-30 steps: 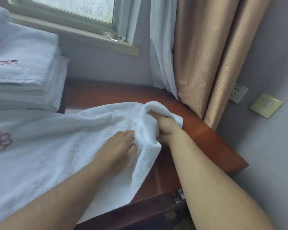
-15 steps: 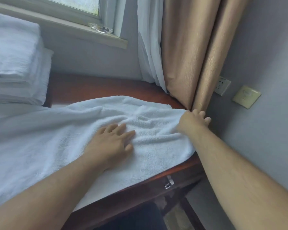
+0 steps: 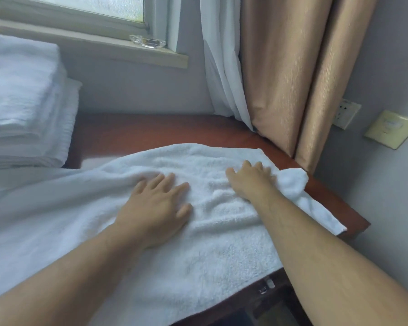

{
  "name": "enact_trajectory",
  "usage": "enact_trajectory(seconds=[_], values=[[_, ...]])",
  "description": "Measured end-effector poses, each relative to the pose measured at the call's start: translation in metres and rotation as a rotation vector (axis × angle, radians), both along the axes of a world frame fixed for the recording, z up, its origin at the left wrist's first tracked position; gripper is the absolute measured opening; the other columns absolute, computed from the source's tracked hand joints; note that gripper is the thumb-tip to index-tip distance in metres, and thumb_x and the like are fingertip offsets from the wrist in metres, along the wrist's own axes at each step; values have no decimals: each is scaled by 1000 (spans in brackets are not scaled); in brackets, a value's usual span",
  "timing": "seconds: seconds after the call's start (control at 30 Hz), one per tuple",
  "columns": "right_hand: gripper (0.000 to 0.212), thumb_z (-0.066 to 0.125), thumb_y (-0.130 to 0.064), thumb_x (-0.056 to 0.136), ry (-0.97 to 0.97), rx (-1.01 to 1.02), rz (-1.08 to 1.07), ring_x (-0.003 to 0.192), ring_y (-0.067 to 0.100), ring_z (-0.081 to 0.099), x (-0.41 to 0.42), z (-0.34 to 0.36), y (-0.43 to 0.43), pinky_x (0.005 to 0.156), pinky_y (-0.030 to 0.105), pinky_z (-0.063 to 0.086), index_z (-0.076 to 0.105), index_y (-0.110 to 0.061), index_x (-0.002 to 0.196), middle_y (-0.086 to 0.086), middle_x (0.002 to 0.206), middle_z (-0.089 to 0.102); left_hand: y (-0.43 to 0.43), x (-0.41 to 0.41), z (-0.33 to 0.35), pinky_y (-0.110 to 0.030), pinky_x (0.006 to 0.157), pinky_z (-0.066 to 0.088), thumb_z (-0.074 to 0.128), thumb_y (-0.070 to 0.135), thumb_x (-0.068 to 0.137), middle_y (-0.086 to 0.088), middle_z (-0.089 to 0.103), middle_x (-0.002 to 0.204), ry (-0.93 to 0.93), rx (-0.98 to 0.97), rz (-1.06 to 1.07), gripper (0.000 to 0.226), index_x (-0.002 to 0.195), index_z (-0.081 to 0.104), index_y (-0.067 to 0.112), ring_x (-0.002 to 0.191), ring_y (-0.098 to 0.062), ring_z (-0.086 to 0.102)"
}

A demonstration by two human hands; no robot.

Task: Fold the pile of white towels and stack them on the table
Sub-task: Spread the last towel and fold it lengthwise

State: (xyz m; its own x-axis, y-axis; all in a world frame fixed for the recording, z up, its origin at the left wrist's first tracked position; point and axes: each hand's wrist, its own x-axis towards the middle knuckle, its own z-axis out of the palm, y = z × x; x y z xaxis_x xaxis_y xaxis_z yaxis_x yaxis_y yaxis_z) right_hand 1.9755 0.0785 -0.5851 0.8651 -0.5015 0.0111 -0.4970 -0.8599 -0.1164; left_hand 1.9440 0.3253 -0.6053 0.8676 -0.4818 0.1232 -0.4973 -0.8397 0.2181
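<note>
Half a second on, my right hand (image 3: pixel 251 182) has come back from the towel's far edge by the curtain and now lies on the cloth, while the right-hand corner it was pulling sits bunched just beside it. At far left of the frame, the stack of folded towels (image 3: pixel 26 102) stands on the table near the window. At centre, my left hand (image 3: pixel 156 208) presses flat on the white towel (image 3: pixel 210 250), fingers straight and spread, gripping nothing. To its right, my right hand rests palm down with fingers loosely extended toward the bunched corner (image 3: pixel 292 182); it pins the cloth rather than pinching it, as far as I can judge. To fold well, I reckon I should smooth the wrinkles between my hands outward, flatten that lump and square the right edge before bringing any end over, since a ridge left now would show in the stack. The towel's near edge hangs over the front of the table (image 3: pixel 151 130), a dark reddish wooden top. At upper centre a small glass dish (image 3: pixel 147 41) sits on the windowsill; at right hang a white sheer and tan curtain (image 3: pixel 292 67), with a wall socket (image 3: pixel 346 112) and switch plate (image 3: pixel 391 129) beyond.
</note>
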Motion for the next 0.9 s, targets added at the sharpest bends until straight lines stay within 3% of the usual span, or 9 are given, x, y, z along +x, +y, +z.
enact_trajectory(seconds=[0.1, 0.27, 0.37, 0.47, 0.57, 0.67, 0.77, 0.87, 0.9], values=[[79, 21, -67, 91, 67, 70, 32, 151, 34, 8, 18, -11, -17, 121, 54, 11, 21, -26, 159, 10, 165, 15, -16, 11, -7, -49, 121, 11, 6, 67, 81, 1, 7, 168, 37, 42, -25, 75, 151, 17, 42, 154, -19, 3], [66, 21, -57, 94, -68, -63, 58, 138, 29, 33, 35, -18, -37, 112, 49, 25, 41, -27, 149, 3, 151, 42, -35, 23, -5, -48, 123, 4, 19, 64, 88, 2, 5, 169, 58, 3, 34, 65, 150, 21, 44, 154, -17, 1], [53, 31, -41, 100, -150, 27, 89, 135, 30, 37, 39, -13, -25, 111, 49, 28, 47, -18, 144, 7, 147, 48, -29, 26, 7, -39, 122, 13, 38, 53, 100, 4, 25, 165, 138, -203, 13, 53, 150, 37, 37, 152, -16, 17], [40, 46, -26, 101, -418, 275, 326, 134, 26, 45, 36, 0, 15, 109, 34, 34, 59, -13, 137, 7, 142, 56, 13, 29, 28, -30, 110, 34, 47, 23, 101, 8, 54, 144, 97, -381, 50, 37, 136, 59, 29, 136, -13, 42], [29, 53, -20, 99, -491, 379, 665, 126, 19, 52, 28, 12, 86, 99, 18, 31, 70, -15, 122, 1, 128, 65, 77, 30, 40, -37, 101, 41, 47, 7, 94, 6, 60, 131, -184, -133, 188, 41, 124, 66, 28, 123, -21, 48], [35, 50, -23, 100, -376, 414, 842, 125, 18, 54, 20, 9, 146, 103, 25, 37, 64, -19, 131, 0, 133, 63, 127, 20, 45, -39, 89, 46, 46, 6, 90, 3, 54, 136, -125, 73, 341, 50, 134, 55, 30, 122, -25, 48], [36, 46, -37, 101, -254, 377, 801, 113, 23, 58, 10, -4, 169, 90, 33, 45, 55, -28, 135, -1, 125, 61, 164, 8, 46, -36, 77, 40, 50, 6, 87, 3, 55, 131, -181, 119, 414, 54, 132, 55, 33, 118, -26, 51], [38, 43, -43, 102, -226, 253, 828, 112, 27, 59, -1, -18, 168, 89, 37, 45, 46, -32, 138, -1, 128, 53, 193, 1, 47, -42, 84, 45, 58, 32, 93, 1, 54, 128, -240, 179, 498, 38, 130, 53, 30, 116, -28, 53], [40, 43, -43, 102, -215, 232, 825, 112, 27, 59, -4, -19, 167, 88, 38, 45, 45, -32, 140, -1, 128, 52, 200, 0, 46, -43, 88, 44, 59, 44, 93, 1, 52, 131, -205, 236, 526, 43, 132, 51, 29, 118, -29, 52]])
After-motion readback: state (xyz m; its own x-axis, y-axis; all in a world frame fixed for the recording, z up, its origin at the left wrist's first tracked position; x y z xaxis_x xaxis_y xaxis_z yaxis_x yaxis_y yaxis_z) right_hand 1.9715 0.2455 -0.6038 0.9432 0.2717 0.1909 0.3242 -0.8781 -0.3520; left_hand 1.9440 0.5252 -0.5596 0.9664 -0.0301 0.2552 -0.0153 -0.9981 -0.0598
